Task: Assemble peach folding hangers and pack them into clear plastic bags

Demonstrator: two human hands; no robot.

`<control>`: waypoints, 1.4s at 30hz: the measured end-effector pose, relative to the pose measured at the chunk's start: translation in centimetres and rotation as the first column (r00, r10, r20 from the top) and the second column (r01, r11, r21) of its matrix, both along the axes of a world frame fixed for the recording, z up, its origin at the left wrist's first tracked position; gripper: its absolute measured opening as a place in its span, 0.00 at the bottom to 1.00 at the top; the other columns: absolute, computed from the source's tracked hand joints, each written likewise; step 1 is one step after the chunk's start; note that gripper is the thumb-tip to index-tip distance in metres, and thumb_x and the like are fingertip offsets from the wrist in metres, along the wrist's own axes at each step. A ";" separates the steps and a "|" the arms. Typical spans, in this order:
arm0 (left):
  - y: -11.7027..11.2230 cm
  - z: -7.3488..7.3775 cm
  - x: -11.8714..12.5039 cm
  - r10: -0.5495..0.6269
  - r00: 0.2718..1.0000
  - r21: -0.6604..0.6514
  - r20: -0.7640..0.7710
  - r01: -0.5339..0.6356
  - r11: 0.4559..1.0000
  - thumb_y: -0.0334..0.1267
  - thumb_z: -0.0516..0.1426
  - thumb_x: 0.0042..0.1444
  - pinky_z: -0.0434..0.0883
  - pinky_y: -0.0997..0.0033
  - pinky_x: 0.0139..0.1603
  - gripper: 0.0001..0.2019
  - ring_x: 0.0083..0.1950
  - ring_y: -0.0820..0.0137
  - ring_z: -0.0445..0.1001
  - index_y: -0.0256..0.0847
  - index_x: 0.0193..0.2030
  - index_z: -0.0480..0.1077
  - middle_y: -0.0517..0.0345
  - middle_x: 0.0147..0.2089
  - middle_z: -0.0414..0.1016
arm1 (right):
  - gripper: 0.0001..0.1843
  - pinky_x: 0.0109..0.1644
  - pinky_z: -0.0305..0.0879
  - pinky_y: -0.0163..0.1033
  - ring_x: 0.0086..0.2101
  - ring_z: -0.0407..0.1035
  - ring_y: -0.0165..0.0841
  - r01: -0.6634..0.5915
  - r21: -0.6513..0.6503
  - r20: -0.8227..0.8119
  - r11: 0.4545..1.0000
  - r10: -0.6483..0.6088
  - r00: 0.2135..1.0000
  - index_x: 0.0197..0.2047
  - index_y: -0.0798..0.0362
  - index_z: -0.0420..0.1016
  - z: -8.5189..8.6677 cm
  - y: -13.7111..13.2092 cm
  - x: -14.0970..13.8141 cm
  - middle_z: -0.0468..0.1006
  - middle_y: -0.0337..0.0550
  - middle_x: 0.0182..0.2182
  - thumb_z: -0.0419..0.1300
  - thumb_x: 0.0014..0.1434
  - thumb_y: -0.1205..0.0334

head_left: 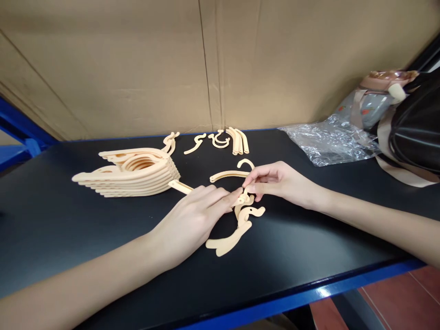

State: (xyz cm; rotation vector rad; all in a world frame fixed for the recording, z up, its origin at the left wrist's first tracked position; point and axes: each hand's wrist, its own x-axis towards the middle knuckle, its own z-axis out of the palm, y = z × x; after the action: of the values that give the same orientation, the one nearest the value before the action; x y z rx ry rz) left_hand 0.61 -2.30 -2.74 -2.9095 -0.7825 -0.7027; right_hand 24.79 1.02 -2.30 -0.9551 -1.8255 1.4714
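Low over the black tabletop, my left hand (199, 211) is closed around a cream plastic hanger arm (180, 186), whose end sticks out to the left past the knuckles. My right hand (271, 181) pinches a small cream hanger part (245, 197) where it meets that arm's inner end; the fingers partly cover the joint. Just behind the hands lie a curved hanger arm (227, 175) and a hanger hook (246, 163). In front of them rests a small group of loose hanger pieces (237, 229), partly overlapping.
A stack of cream hangers (137, 178) stands at the left. More loose arms (238, 140) and hooks (220, 140) lie along the back. Crumpled clear plastic (330, 140), a bottle (367, 103) and a black bag (415, 123) occupy the right. Cardboard (144, 68) rises behind.
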 end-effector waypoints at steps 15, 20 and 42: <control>-0.3 -0.1 0.2 0.085 0.988 0.155 -0.128 -0.064 0.986 0.20 0.47 0.63 0.70 0.66 0.36 0.20 0.35 0.65 0.70 0.27 0.61 0.63 0.51 0.38 0.75 | 0.10 0.36 0.73 0.36 0.27 0.72 0.27 0.080 0.038 0.009 0.996 -0.080 0.997 0.38 0.53 0.80 -0.2 -0.4 -0.2 0.80 0.38 0.30 0.67 0.56 0.56; -0.5 0.2 0.3 0.117 0.981 0.180 -0.154 -0.089 0.980 0.21 0.45 0.64 0.69 0.67 0.35 0.19 0.34 0.66 0.70 0.27 0.60 0.64 0.52 0.37 0.75 | 0.09 0.35 0.72 0.35 0.26 0.72 0.26 0.085 0.047 0.010 0.995 -0.085 0.996 0.38 0.53 0.80 -0.3 -0.3 -0.2 0.79 0.37 0.29 0.67 0.56 0.56; -0.9 0.6 0.6 0.160 0.967 0.298 -0.200 -0.096 0.950 0.17 0.42 0.61 0.66 0.67 0.35 0.22 0.33 0.65 0.70 0.23 0.57 0.67 0.50 0.36 0.75 | 0.09 0.33 0.72 0.35 0.26 0.70 0.26 0.113 0.093 0.026 0.989 -0.116 0.993 0.36 0.53 0.79 -0.3 -0.7 -0.6 0.77 0.37 0.29 0.66 0.56 0.56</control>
State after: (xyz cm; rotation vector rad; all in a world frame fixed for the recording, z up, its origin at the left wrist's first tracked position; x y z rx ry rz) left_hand 1.24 -3.17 -2.13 -2.5902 -0.7649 -0.4267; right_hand 24.16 0.29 -2.63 -1.0249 -1.8125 1.2989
